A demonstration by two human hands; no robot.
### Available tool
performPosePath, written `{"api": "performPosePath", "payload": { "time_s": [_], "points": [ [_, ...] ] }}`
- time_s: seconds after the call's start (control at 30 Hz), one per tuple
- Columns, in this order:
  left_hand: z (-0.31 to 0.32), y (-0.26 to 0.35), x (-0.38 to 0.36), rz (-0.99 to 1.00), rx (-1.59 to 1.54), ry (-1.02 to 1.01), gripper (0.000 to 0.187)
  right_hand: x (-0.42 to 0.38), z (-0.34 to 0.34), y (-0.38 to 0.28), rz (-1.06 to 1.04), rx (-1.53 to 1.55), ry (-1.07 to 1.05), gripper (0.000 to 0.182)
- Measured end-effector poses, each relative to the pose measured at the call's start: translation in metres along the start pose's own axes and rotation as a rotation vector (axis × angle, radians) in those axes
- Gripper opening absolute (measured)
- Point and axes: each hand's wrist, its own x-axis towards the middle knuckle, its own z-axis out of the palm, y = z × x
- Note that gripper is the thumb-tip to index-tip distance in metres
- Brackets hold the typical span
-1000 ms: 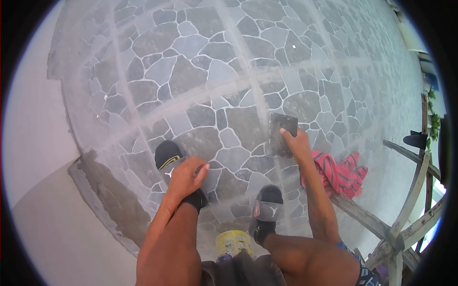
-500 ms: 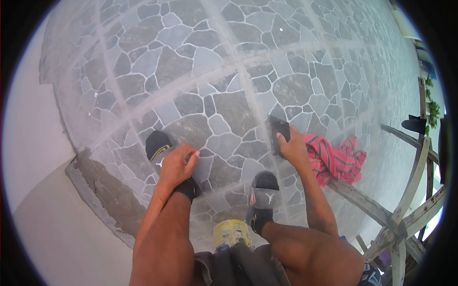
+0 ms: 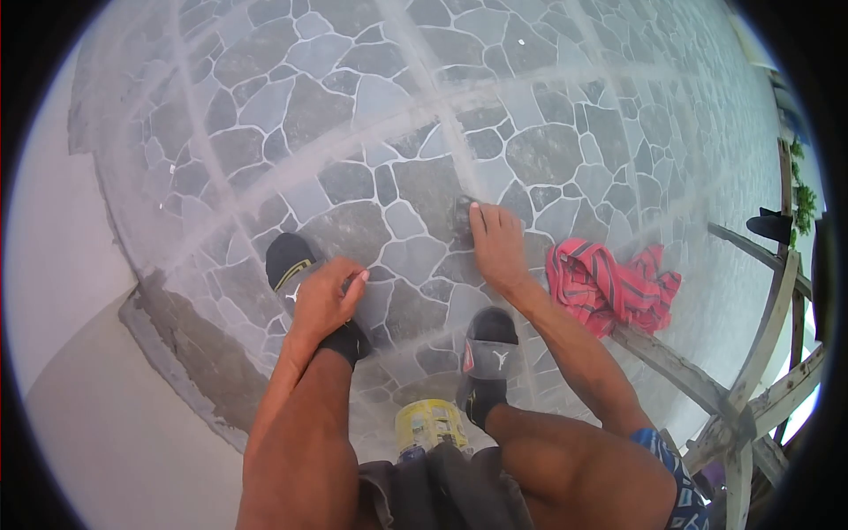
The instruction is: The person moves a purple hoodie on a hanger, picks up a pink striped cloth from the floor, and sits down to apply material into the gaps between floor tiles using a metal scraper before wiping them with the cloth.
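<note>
My right hand presses a dark flat rectangular pad against the stone-patterned floor, beside a pale joint line. Most of the pad is hidden under the fingers. Over my left foot, my left hand hangs with its fingers curled, and nothing shows in it. Black-and-grey slides with dark socks are on both feet, the left slide under the left hand and the right slide below the right wrist. A crumpled red striped cloth lies right of my right forearm.
A yellow bucket stands between my legs. Wooden poles cross at the right, one reaching close to the cloth. A white wall borders the floor at the left, with a rough grey strip along it.
My right hand has moved left and slightly up with the pad. The pad was lifted into clear view before and is now mostly covered. My left hand has barely moved.
</note>
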Motion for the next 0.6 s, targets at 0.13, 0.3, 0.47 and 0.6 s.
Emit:
{"api": "performPosePath", "payload": {
  "time_s": [0.13,0.3,0.47,0.6],
  "points": [
    [0.000,-0.002,0.001,0.018,0.000,0.003,0.010,0.049,0.007,0.021,-0.010,0.025,-0.031,0.042],
    [-0.003,0.001,0.003,-0.011,-0.072,0.023,0.011,0.007,-0.002,-0.001,-0.080,-0.045,-0.044,0.035],
    [-0.001,0.000,0.000,-0.034,-0.013,-0.026,0.011,0.069,0.009,0.019,-0.060,-0.053,0.043,0.026],
    [-0.004,0.001,-0.002,-0.071,-0.050,-0.039,0.013,0.101,0.014,0.028,-0.032,-0.033,0.013,0.025]
  ]
}}
